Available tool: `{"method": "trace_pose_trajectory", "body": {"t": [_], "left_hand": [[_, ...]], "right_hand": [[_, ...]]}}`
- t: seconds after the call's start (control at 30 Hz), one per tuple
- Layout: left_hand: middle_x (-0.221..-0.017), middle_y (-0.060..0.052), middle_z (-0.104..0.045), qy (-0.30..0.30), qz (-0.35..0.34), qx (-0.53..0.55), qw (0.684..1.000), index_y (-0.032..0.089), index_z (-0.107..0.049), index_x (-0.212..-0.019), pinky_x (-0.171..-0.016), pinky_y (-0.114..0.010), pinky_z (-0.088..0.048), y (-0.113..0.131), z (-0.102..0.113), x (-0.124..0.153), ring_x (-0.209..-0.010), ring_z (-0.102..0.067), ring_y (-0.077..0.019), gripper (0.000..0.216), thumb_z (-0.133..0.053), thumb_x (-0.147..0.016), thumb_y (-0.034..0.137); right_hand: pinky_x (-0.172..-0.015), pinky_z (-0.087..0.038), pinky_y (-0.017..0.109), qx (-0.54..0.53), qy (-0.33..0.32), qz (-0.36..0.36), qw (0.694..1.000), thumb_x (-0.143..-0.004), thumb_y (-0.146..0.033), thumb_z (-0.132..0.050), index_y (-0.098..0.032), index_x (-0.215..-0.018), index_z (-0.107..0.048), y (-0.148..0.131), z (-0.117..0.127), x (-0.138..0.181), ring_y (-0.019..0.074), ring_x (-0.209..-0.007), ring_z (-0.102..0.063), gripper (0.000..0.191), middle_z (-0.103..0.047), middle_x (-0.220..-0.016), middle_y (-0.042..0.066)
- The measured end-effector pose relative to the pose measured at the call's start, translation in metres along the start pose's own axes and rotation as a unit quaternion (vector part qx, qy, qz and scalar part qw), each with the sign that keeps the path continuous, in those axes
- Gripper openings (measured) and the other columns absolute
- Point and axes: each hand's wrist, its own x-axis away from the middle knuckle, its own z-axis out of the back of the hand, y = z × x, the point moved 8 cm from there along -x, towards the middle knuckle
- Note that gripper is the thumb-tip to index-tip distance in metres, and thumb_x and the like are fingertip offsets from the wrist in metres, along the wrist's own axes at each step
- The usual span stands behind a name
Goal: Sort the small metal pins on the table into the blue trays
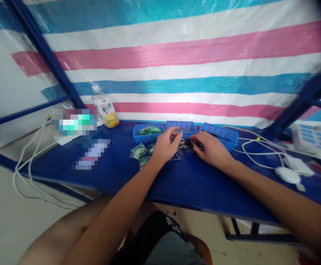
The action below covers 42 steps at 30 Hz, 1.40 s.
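Observation:
Thin metal screw-like pieces [180, 150] lie in a loose pile on the blue tabletop between my hands, mixed with black pieces [188, 144]. My left hand [167, 145] curls over the left side of the pile, thumb and fingers drawn close; what it grips is hidden. At the pile's right edge, my right hand [210, 149] has bent fingers closed by the black pieces, and I cannot make out what is in them. Small clear packets with pale contents [139, 151] lie left of my left hand, partly covered by it.
Behind the pile stand a left blue bin [146, 139] with green-tinted bags, a middle blue bin [189, 124] with metal pieces and a right blue bin [233, 138] with dark pieces. A drink bottle [105, 106] stands back left. White cables and a round white device [287, 175] lie right.

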Motion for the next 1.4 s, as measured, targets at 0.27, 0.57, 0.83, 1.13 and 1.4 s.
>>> {"method": "trace_pose_trajectory", "body": {"t": [0.27,0.57,0.83,1.13,1.4], "left_hand": [[-0.094,-0.008,-0.082,-0.046,0.005,0.010,0.999,0.018,-0.071,-0.126,-0.083,-0.038,-0.064,0.003,-0.006,0.003,-0.082,-0.077,-0.0213,0.032,-0.061,-0.103,0.039],[-0.119,-0.011,-0.082,-0.143,0.002,0.078,0.987,0.018,-0.075,-0.129,-0.097,-0.040,-0.065,0.006,-0.025,0.008,-0.101,-0.081,-0.0235,0.033,-0.060,-0.101,0.026],[-0.120,-0.011,-0.081,-0.128,0.018,0.089,0.988,0.019,-0.079,-0.123,-0.102,-0.043,-0.063,0.005,-0.020,0.005,-0.107,-0.079,-0.0253,0.030,-0.069,-0.098,0.033],[-0.111,-0.009,-0.083,-0.131,0.010,0.055,0.990,0.018,-0.081,-0.115,-0.089,-0.035,-0.064,0.014,-0.018,0.008,-0.094,-0.080,-0.0232,0.028,-0.068,-0.099,0.037],[-0.111,-0.011,-0.082,-0.123,0.002,0.093,0.988,0.017,-0.079,-0.110,-0.095,-0.037,-0.063,0.013,-0.020,0.008,-0.100,-0.079,-0.0225,0.027,-0.066,-0.100,0.038]], "right_hand": [[-0.073,-0.055,0.039,-0.099,0.065,-0.058,0.991,-0.100,-0.030,-0.060,-0.024,-0.109,-0.075,0.009,0.014,0.005,0.0230,-0.079,-0.066,0.018,-0.072,-0.094,0.006],[-0.073,-0.056,0.039,-0.137,0.101,-0.038,0.985,-0.099,-0.031,-0.065,-0.025,-0.102,-0.076,-0.003,0.023,0.007,0.0231,-0.082,-0.069,0.013,-0.078,-0.099,0.007],[-0.072,-0.058,0.039,-0.143,0.093,-0.081,0.982,-0.095,-0.029,-0.065,-0.023,-0.099,-0.076,0.004,0.015,0.009,0.0233,-0.082,-0.072,0.013,-0.079,-0.098,0.007],[-0.072,-0.061,0.036,-0.168,0.061,-0.125,0.976,-0.092,-0.028,-0.068,-0.023,-0.123,-0.070,0.013,0.006,0.012,0.0220,-0.079,-0.075,0.031,-0.082,-0.096,0.004],[-0.061,-0.058,0.032,-0.128,0.032,-0.087,0.987,-0.098,-0.023,-0.057,-0.027,-0.139,-0.064,0.003,0.011,0.010,0.0194,-0.070,-0.072,0.043,-0.081,-0.098,0.002]]}}
